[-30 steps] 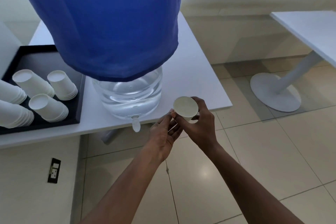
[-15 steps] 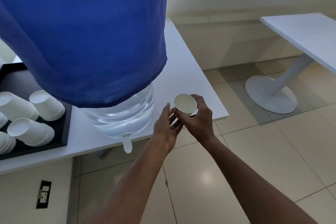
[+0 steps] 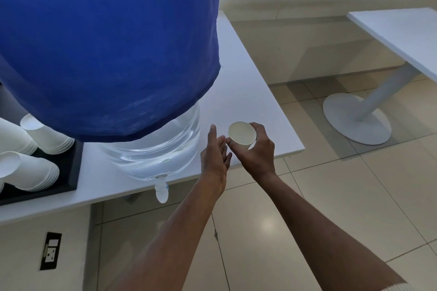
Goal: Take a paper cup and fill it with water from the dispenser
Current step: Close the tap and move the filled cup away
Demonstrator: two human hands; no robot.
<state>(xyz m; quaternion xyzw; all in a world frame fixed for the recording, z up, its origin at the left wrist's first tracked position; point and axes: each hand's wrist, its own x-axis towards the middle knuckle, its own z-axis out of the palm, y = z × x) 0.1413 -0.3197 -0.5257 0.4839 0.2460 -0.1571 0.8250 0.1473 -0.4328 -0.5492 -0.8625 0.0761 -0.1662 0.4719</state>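
My right hand [image 3: 256,153] grips a white paper cup [image 3: 242,133], tilted with its empty mouth toward me, above the white table's front edge. My left hand [image 3: 216,152] is just left of the cup, fingers apart and holding nothing, fingertips close to the right hand. The dispenser is a clear water jug [image 3: 156,149] under a blue cloth cover [image 3: 106,42]. Its white tap [image 3: 161,190] hangs over the table edge, down and left of both hands.
Stacks of white paper cups [image 3: 45,136] lie on a black tray [image 3: 73,172] at the left of the white table [image 3: 248,92]. A second white table [image 3: 397,35] on a round pedestal base stands at the right. Tiled floor lies below; a wall socket [image 3: 50,250] is at lower left.
My left hand has come off the cup and opened beside it. My right hand keeps the cup, now slightly higher. The view has shifted so the jug fills more of the frame.
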